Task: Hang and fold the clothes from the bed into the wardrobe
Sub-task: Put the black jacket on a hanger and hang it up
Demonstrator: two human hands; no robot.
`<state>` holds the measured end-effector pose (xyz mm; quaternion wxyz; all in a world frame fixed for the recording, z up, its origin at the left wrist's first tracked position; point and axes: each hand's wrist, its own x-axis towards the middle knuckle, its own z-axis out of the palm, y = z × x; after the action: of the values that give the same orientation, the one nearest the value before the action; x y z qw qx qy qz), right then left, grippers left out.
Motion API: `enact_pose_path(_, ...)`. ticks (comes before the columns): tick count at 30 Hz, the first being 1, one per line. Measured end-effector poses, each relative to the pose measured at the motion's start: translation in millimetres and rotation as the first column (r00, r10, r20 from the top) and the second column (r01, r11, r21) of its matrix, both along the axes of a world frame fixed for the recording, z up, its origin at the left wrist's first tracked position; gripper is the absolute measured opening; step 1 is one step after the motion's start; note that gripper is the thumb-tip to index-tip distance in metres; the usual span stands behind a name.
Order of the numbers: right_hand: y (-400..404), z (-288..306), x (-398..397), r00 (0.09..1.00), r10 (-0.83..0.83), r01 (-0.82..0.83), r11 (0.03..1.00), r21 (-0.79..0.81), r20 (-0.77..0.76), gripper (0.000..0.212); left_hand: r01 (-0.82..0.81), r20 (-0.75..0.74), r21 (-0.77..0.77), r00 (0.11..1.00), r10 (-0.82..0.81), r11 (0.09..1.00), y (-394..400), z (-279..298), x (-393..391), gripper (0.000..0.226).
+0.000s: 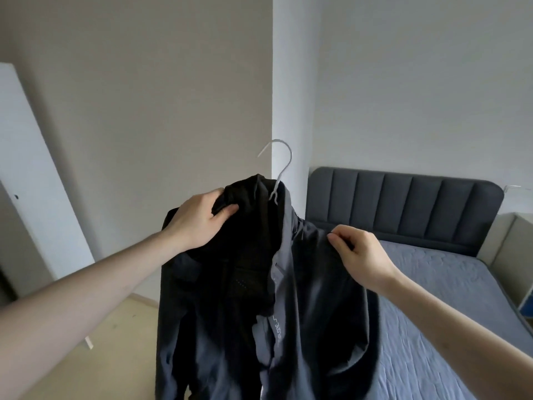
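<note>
2 hands on jacket (288,313) | L hand (199,220) grips collar | R hand (360,255) pinches shoulder | bed (461,284) edge rt

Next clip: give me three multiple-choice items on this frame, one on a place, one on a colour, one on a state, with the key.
1. Where is the bed?
A. to the person's right
B. to the person's left
C. not in view

2. What colour is the hanger hook?
A. red
B. white
C. black

3. What is the left hand doing?
A. hanging idle
B. pressing the wall
C. gripping the dark jacket near its collar

Key: A, the mattress lies beyond the right hand; B, pale hook against the wall; C, fingers curled round bunched fabric.
</note>
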<state>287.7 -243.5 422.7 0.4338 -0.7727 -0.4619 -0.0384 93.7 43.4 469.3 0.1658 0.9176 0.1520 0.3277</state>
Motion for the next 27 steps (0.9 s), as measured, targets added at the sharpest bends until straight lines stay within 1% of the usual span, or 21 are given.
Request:
enact_pose_path(3, 20.0, -5.5, -14.9, 1.000, 0.008, -0.008, 1.000, 0.020, 0.018, 0.031, 0.003, -0.014, 0.056, 1.000, -0.003, 0.998, -9.7, -3.6, -1.3, 0.024)
enact_pose_path(8, 37.2, -13.7, -22.9, 0.999, -0.045, 0.046, 0.996, 0.078, -0.012, 0.030, -0.081, -0.096, 0.065, 0.992, 0.087, 0.995, -6.3, 4.1, -6.9, 0.032)
enact_pose_path(10, 40.6, -16.2, -26.2, 0.998, -0.062, 0.064, 0.994, 0.094, -0.017, 0.030, -0.117, -0.087, 0.044, 0.989, 0.120, 0.992, -1.6, 4.5, -17.2, 0.034)
enact_pose_path(11, 41.9, -17.3, -27.8, 0.997, -0.072, 0.074, 0.992, 0.102, -0.020, 0.031, -0.128, -0.080, 0.003, 0.988, 0.128, 0.992, -1.0, 4.2, -23.6, 0.039)
enact_pose_path(14, 48.7, -19.6, -34.0, 0.996, -0.094, 0.095, 0.989, 0.110, -0.011, 0.029, -0.158, -0.063, -0.174, 0.987, 0.149, 0.972, -15.7, 2.1, -45.4, 0.075)
enact_pose_path(17, 62.0, -22.9, -43.2, 0.996, -0.084, 0.086, 0.989, 0.123, -0.021, 0.027, -0.108, -0.025, -0.310, 0.994, 0.105, 0.945, -52.2, -6.5, -57.5, 0.105)
enact_pose_path(19, 73.8, -25.2, -51.5, 0.997, -0.074, 0.077, 0.987, 0.138, -0.028, 0.026, -0.122, -0.018, -0.334, 0.992, 0.123, 0.935, -69.5, -19.1, -62.1, 0.124)
enact_pose_path(20, 81.0, -26.5, -56.2, 0.997, -0.063, 0.067, 0.988, 0.140, -0.033, 0.026, -0.155, -0.031, -0.317, 0.988, 0.153, 0.936, -72.1, -26.6, -65.0, 0.130)
enact_pose_path(21, 87.9, -27.8, -60.9, 0.998, -0.050, 0.056, 0.989, 0.137, -0.044, 0.026, -0.192, -0.054, -0.282, 0.981, 0.185, 0.940, -71.5, -35.2, -67.1, 0.131)
enact_pose_path(22, 94.2, -28.7, -65.5, 0.998, -0.039, 0.046, 0.990, 0.133, -0.057, 0.028, -0.231, -0.079, -0.231, 0.973, 0.219, 0.945, -68.2, -43.5, -68.9, 0.125)
enact_pose_path(23, 100.9, -29.6, -70.6, 0.997, -0.030, 0.039, 0.991, 0.129, -0.071, 0.030, -0.269, -0.097, -0.179, 0.962, 0.255, 0.946, -62.6, -50.4, -70.7, 0.113)
enact_pose_path(25, 111.7, -31.4, -78.5, 0.995, -0.014, 0.027, 0.992, 0.123, -0.102, 0.032, -0.304, -0.088, -0.097, 0.951, 0.296, 0.948, -47.2, -60.9, -73.4, 0.074)
enact_pose_path(27, 123.8, -32.6, -85.8, 0.991, 0.023, -0.006, 0.993, 0.121, -0.134, 0.033, -0.322, -0.008, -0.025, 0.947, 0.322, 0.946, -20.5, -70.7, -80.5, 0.038)
